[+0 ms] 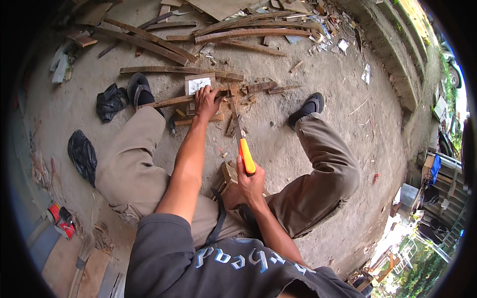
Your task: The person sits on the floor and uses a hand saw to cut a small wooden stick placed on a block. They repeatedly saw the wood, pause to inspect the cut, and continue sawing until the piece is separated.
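My right hand (251, 180) is closed round the yellow and orange handle of a handsaw (246, 153). Its blade points away from me and lies across the far end of a thin wooden strip (171, 102). My left hand (205, 103) grips that strip just left of the blade, pressing it down over a small wooden support that is mostly hidden. Beside the fingers, a white sheet (198, 85) sits in a brown wooden frame or box. A hammer (172, 125) lies nearer, its wooden handle (198, 119) passing below my left wrist.
Wood offcuts (261, 87) lie right of the blade. A long plank (181, 72) and piled strips (248, 34) lie beyond. Black plastic bags (111, 102) rest by my left foot. Concrete steps (387, 54) rise at right. A wooden block (231, 191) stands between my legs.
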Demonstrator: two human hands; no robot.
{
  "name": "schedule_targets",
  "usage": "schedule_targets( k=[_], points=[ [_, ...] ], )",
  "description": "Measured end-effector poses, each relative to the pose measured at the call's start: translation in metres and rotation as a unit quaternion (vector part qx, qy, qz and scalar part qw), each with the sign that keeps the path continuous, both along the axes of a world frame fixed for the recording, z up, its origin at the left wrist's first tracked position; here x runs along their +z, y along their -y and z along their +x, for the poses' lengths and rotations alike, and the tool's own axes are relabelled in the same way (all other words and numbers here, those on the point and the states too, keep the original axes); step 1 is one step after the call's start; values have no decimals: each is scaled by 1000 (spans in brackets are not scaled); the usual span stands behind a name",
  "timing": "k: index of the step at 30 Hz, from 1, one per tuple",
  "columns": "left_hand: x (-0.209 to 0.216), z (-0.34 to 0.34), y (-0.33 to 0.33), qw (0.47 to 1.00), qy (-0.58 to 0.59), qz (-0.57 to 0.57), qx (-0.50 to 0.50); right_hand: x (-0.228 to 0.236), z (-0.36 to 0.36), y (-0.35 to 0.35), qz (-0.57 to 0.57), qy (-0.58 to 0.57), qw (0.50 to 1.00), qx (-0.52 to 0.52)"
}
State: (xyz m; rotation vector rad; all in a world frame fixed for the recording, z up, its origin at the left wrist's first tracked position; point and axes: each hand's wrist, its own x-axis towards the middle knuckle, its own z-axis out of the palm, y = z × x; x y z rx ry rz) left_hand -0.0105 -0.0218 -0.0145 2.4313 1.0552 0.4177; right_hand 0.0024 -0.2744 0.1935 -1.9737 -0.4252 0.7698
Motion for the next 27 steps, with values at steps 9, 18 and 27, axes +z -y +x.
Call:
schedule_targets(
  k=[9,18,27],
  points=[
    [-1,2,-6,1000,-9,14,2,-11,-13,17,-2,20,1000,14],
    [0,2,-9,1000,-15,12,6,-8,-3,8,-21,15,999,26],
    [-1,1,-6,1000,-11,12,2,-15,5,-1,8,-7,1000,12]
  ],
)
